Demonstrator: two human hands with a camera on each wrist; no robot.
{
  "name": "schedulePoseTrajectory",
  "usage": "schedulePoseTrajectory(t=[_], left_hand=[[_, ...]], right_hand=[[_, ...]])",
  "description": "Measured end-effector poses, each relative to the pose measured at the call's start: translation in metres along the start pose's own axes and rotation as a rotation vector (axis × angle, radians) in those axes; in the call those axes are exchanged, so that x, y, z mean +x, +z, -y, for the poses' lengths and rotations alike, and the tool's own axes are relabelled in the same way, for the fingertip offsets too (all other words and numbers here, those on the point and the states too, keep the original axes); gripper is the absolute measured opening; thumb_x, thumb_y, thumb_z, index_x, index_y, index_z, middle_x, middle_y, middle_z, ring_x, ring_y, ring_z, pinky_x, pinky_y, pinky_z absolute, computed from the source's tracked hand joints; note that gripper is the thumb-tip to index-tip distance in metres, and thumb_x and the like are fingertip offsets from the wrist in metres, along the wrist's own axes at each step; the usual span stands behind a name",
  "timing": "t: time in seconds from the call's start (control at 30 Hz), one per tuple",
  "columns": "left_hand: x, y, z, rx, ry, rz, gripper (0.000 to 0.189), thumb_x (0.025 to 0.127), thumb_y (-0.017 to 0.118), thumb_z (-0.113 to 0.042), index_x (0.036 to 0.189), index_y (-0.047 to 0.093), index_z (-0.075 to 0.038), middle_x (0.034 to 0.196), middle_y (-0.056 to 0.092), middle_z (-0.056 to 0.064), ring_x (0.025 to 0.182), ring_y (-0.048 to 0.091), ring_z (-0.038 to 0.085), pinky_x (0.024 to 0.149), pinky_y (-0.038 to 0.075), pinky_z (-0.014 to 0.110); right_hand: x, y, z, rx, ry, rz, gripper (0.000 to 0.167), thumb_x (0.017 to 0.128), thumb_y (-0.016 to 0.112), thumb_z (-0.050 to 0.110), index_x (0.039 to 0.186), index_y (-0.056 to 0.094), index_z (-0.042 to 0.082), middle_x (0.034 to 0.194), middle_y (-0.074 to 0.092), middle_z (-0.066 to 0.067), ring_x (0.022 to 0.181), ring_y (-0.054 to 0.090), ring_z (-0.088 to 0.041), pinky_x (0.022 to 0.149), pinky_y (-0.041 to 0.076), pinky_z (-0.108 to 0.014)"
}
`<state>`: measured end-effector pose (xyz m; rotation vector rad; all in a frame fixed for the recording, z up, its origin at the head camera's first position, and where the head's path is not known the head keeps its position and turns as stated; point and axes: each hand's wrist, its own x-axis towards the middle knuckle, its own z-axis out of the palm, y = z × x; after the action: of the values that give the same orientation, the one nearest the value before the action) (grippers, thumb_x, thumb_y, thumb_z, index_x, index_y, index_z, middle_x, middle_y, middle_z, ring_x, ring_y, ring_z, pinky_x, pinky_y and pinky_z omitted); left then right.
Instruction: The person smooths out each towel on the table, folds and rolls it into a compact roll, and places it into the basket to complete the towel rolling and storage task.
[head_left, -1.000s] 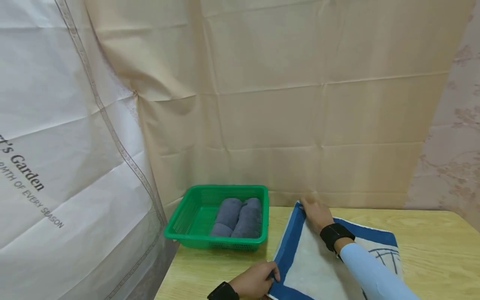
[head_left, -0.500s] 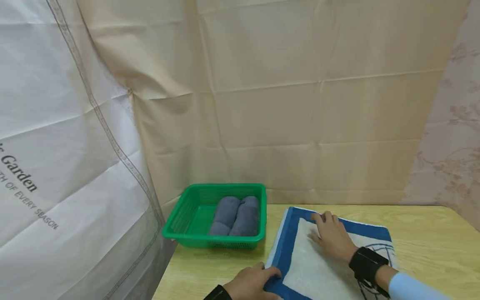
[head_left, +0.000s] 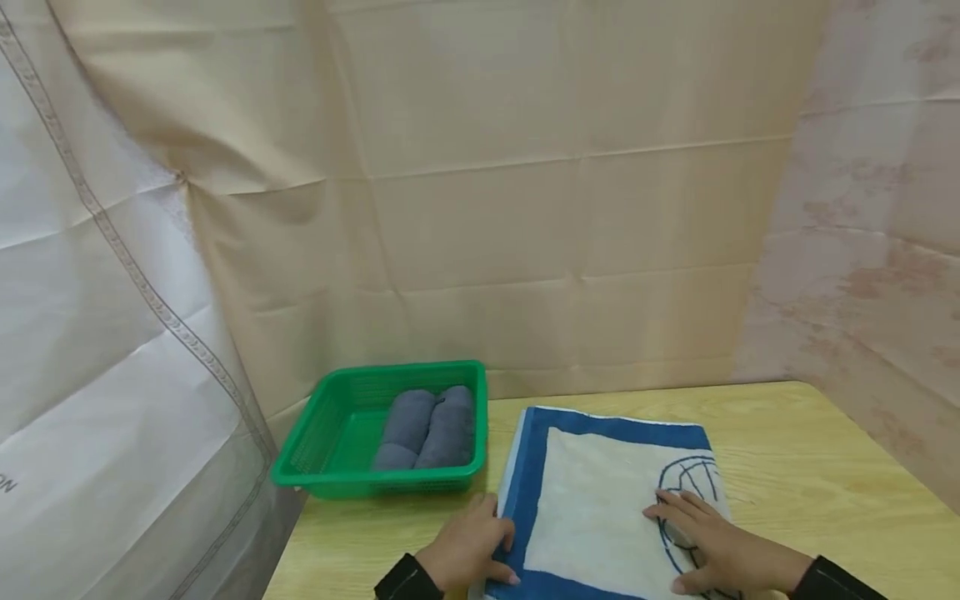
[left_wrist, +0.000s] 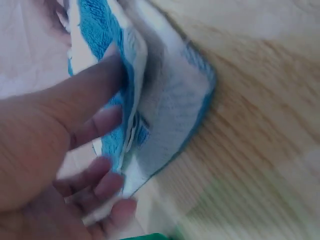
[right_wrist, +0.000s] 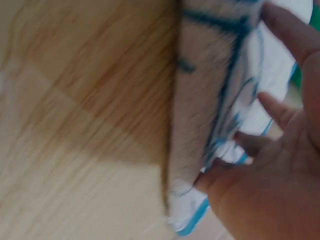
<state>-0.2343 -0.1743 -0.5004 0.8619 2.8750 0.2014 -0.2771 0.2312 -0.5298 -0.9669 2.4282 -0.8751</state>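
Note:
A folded towel [head_left: 600, 508], white with a blue border and dark blue line drawing, lies flat on the wooden table. At its left edge, near the front corner, my left hand [head_left: 468, 546] touches the blue border with loosely bent fingers. The left wrist view shows the thumb and fingertips against the towel's layered edge [left_wrist: 137, 60], with the layers slightly apart. Over the drawing on the right part of the towel, my right hand [head_left: 716, 542] rests with spread fingers. Those fingers also appear along the towel's folded right side [right_wrist: 200, 100] in the right wrist view.
A green plastic basket [head_left: 300, 479] stands left of the towel, with two rolled grey towels [head_left: 427, 429] in its right half. Bare table [head_left: 810, 467] extends to the right. A beige cloth [head_left: 487, 208] hangs behind the table, and a white one [head_left: 97, 375] at the left.
My right hand has let go of the towel's far left corner and moved right and nearer, onto the drawing. The raised corner now lies flat. My left hand's grip on the near corner has loosened.

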Motion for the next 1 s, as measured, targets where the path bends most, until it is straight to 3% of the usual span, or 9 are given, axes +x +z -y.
schedulePoseTrajectory(t=[0.07,0.13,0.2,0.37,0.53,0.63,0.73,0.87,1.0], left_hand=[[0.002,0.000,0.000,0.032,0.100,0.009,0.036,0.082,0.083,-0.051,0.105,0.067,-0.029,0.121,0.057,-0.006,0.110,0.051,0.012,0.086,0.048,0.031],[0.003,0.002,-0.001,0.031,0.188,0.051,0.046,0.086,0.080,-0.049,0.124,0.063,-0.031,0.145,0.051,-0.003,0.135,0.045,0.020,0.100,0.047,0.043],[0.004,0.004,-0.002,-0.004,0.225,0.107,0.058,0.088,0.078,-0.047,0.140,0.055,-0.034,0.156,0.043,-0.003,0.145,0.038,0.023,0.105,0.044,0.054],[0.004,0.010,-0.005,0.032,0.254,0.164,0.068,0.090,0.073,-0.057,0.151,0.046,-0.042,0.141,0.050,-0.006,0.125,0.049,0.012,0.098,0.047,0.042],[0.002,0.010,-0.012,0.117,0.278,0.173,0.070,0.093,0.065,-0.064,0.155,0.035,-0.054,0.127,0.047,-0.006,0.102,0.039,0.010,0.081,0.042,0.027],[0.001,0.011,-0.011,0.098,0.296,0.173,0.064,0.094,0.065,-0.061,0.153,0.040,-0.052,0.145,0.044,-0.002,0.125,0.043,0.018,0.096,0.046,0.037],[0.001,0.016,-0.009,-0.009,0.298,0.219,0.058,0.098,0.062,-0.056,0.153,0.045,-0.045,0.165,0.029,0.001,0.152,0.027,0.028,0.112,0.037,0.054],[0.003,0.024,-0.009,-0.109,0.283,0.302,0.052,0.104,0.054,-0.051,0.153,0.044,-0.036,0.169,0.022,0.001,0.155,0.019,0.028,0.117,0.031,0.054],[0.002,0.028,-0.008,-0.067,0.318,0.324,0.055,0.108,0.046,-0.051,0.158,0.037,-0.031,0.169,0.023,0.005,0.154,0.023,0.031,0.116,0.035,0.047]], right_hand=[[0.001,-0.003,-0.003,0.047,-0.010,0.032,0.083,0.086,0.083,0.039,0.154,0.041,0.015,0.162,0.014,-0.037,0.138,0.002,-0.073,0.090,0.013,-0.090],[0.002,-0.005,-0.005,0.089,-0.001,0.070,0.088,0.085,0.085,0.035,0.157,0.038,0.016,0.164,0.009,-0.036,0.137,-0.004,-0.074,0.088,0.009,-0.091],[0.003,-0.008,-0.008,0.105,-0.005,0.105,0.091,0.084,0.086,0.033,0.158,0.036,0.018,0.164,0.007,-0.035,0.138,-0.005,-0.074,0.088,0.007,-0.092],[0.006,-0.012,-0.012,0.134,-0.026,0.163,0.093,0.085,0.086,0.029,0.160,0.033,0.018,0.165,0.004,-0.034,0.139,-0.008,-0.071,0.088,0.005,-0.092],[0.005,-0.013,-0.017,0.130,-0.022,0.157,0.091,0.084,0.086,0.031,0.159,0.037,0.020,0.166,0.008,-0.032,0.141,-0.004,-0.069,0.092,0.007,-0.090],[0.005,-0.013,-0.019,0.108,-0.029,0.139,0.091,0.082,0.087,0.032,0.158,0.039,0.020,0.165,0.012,-0.032,0.141,0.000,-0.070,0.094,0.010,-0.089],[0.004,-0.012,-0.020,0.085,-0.034,0.122,0.093,0.080,0.087,0.035,0.158,0.039,0.021,0.165,0.014,-0.031,0.141,0.002,-0.069,0.095,0.010,-0.089],[0.001,-0.009,-0.022,0.045,-0.032,0.079,0.093,0.078,0.088,0.039,0.157,0.041,0.023,0.165,0.018,-0.029,0.142,0.008,-0.067,0.096,0.015,-0.087],[-0.012,-0.003,-0.019,-0.029,-0.030,0.024,0.080,0.081,0.084,0.045,0.151,0.048,0.029,0.162,0.029,-0.027,0.141,0.026,-0.061,0.100,0.036,-0.075]])
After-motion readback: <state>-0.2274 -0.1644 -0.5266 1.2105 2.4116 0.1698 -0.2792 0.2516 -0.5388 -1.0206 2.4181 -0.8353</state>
